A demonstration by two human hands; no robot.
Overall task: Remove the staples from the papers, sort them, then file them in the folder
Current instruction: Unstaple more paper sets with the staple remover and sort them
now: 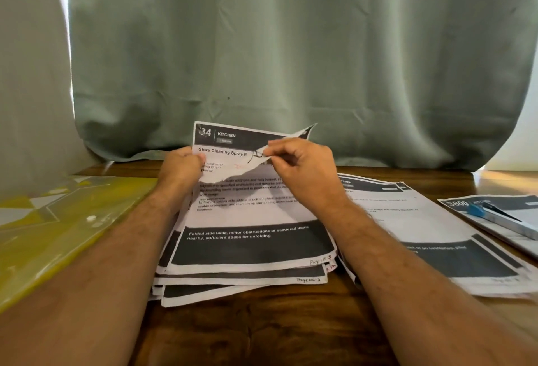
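A stack of printed papers (247, 243) lies on the wooden table in front of me, its far end lifted. My left hand (182, 166) grips the upper left edge of the raised sheets. My right hand (302, 167) pinches the top sheet's upper corner and curls it back, which uncovers a page headed "KITCHEN" (230, 140). A yellow translucent folder (58, 229) rests flat on the left. No staple can be made out.
A second pile of papers (431, 226) lies to the right. Further right, another sheet (524, 208) carries a blue-and-grey tool (500, 220). A green curtain (291, 45) hangs right behind the table. Bare wood (262, 330) shows near me.
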